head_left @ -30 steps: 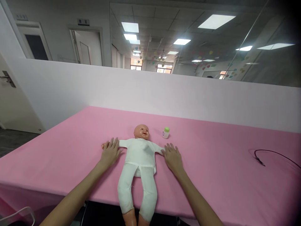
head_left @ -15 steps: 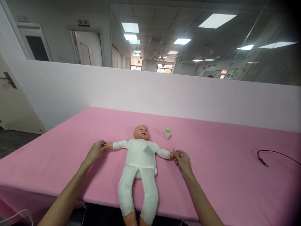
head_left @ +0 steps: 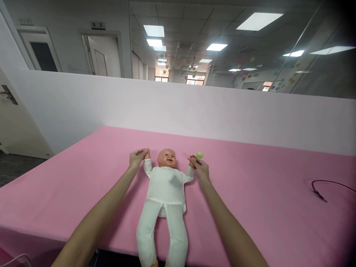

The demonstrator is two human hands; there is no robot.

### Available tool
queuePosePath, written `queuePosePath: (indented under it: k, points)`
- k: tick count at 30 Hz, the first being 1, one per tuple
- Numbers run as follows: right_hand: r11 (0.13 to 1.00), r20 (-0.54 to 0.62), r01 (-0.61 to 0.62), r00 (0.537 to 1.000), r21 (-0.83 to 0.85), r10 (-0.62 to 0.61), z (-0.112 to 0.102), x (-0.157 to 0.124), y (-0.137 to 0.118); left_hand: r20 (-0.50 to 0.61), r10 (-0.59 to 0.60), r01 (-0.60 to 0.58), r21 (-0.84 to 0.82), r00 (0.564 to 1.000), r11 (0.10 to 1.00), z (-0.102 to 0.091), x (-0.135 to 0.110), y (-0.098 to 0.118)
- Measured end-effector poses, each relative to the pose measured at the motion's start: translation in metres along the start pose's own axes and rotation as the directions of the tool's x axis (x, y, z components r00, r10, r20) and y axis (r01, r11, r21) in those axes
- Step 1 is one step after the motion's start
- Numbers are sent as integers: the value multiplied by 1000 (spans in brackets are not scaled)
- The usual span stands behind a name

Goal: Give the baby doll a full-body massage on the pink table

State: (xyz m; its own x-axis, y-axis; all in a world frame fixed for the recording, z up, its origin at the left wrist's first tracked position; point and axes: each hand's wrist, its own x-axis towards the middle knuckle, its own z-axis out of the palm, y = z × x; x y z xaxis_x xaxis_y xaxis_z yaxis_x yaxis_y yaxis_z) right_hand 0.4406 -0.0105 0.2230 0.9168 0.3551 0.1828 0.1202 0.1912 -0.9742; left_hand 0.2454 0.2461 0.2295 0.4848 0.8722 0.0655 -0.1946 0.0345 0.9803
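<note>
Open cloth [head_left: 258,193] stretches from the right hand [head_left: 202,168] to the cable [head_left: 319,192]. The bottle [head_left: 199,154] obstructs just beyond that hand, the wall [head_left: 194,111] along the far edge.

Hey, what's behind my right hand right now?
A green cap shows just beyond your right hand. Whatever is below the cap is covered by that hand, which grips the doll's hand.

Black cable [head_left: 319,195], metal door handle [head_left: 10,95].

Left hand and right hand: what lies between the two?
In the head view, the doll's head lies between the left hand and right hand, flanked by its bent arms; each hand holds one doll hand.
</note>
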Motion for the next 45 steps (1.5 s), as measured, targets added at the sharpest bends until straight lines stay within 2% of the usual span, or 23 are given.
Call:
queuePosePath:
  k: [4, 8, 10, 12, 15, 17, 19, 20, 22, 24, 26, 28, 30, 31, 32, 33, 35, 36, 37, 38, 40, 42, 45]
  points:
    - [978, 1, -192, 981, -86, 193, 24, 27, 22, 91, -148, 138, 116, 985, 984, 37, 30, -18]
    - [946, 0, -270, 962, -180, 274, 32, 33, 35, 67, -226, 199, 275, 972, 940, 45, 42, -42]
    - [939, 9, -272, 960, -211, 280, 32, 32, 33, 71, -240, 206, 318, 968, 926, 43, 42, -46]
    - [941, 33, -257, 962, -220, 271, 30, 30, 25, 103, -250, 206, 324, 963, 923, 37, 39, -40]
    - [959, 91, -213, 968, -187, 233, 13, 20, 3, 196, -218, 163, 263, 956, 951, 16, 26, -14]
    - [973, 174, -165, 966, -159, 192, -8, 4, -15, 319, -93, 39, 172, 943, 984, -5, 9, 7]
    - [980, 345, -72, 929, -188, 134, -32, -19, -31, 484, 49, -122, 120, 874, 985, -28, -13, 24]
    - [971, 431, -12, 895, -237, 116, -44, -32, -36, 584, 62, -173, 136, 809, 976, -39, -25, 30]
    - [926, 607, 122, 784, -358, 132, -63, -61, -41, 764, 4, -232, 191, 646, 954, -59, -48, 33]
    - [879, 715, 228, 680, -418, 163, -76, -85, -38, 858, -63, -269, 229, 511, 936, -72, -68, 28]
    - [852, 752, 294, 639, -434, 163, -82, -103, -32, 889, -84, -302, 240, 450, 923, -80, -82, 21]
    - [835, 761, 340, 634, -432, 136, -84, -111, -29, 899, -83, -323, 239, 430, 916, -83, -89, 16]
    - [831, 767, 368, 633, -416, 104, -82, -108, -30, 888, -62, -309, 222, 455, 925, -82, -90, 16]
    - [837, 762, 368, 642, -405, 87, -78, -102, -32, 873, -51, -289, 216, 485, 933, -79, -87, 17]
    - [851, 740, 350, 670, -391, 64, -73, -94, -34, 840, -34, -262, 207, 542, 943, -73, -82, 19]
    - [874, 695, 316, 719, -369, 34, -65, -83, -36, 781, -5, -230, 190, 625, 955, -66, -74, 21]
    - [929, 536, 219, 844, -297, -28, -45, -55, -35, 590, 60, -162, 122, 805, 979, -47, -52, 22]
    - [956, 445, 173, 894, -236, -52, -33, -39, -32, 470, 74, -124, 76, 880, 989, -35, -39, 20]
    - [972, 372, 132, 927, -192, -52, -21, -23, -27, 377, 55, -76, 42, 925, 996, -23, -26, 17]
    - [983, 302, 93, 952, -158, -41, -9, -9, -21, 308, -6, -4, 34, 951, 999, -12, -13, 13]
    - [986, 163, -33, 985, -162, 60, 10, 13, -4, 219, -165, 148, 93, 962, 985, 7, 10, 1]
    - [972, 86, -127, 985, -196, 146, 22, 24, 13, 148, -285, 257, 183, 947, 949, 19, 25, -13]
    - [955, 52, -177, 979, -237, 195, 28, 26, 31, 91, -350, 317, 260, 932, 912, 28, 34, -29]
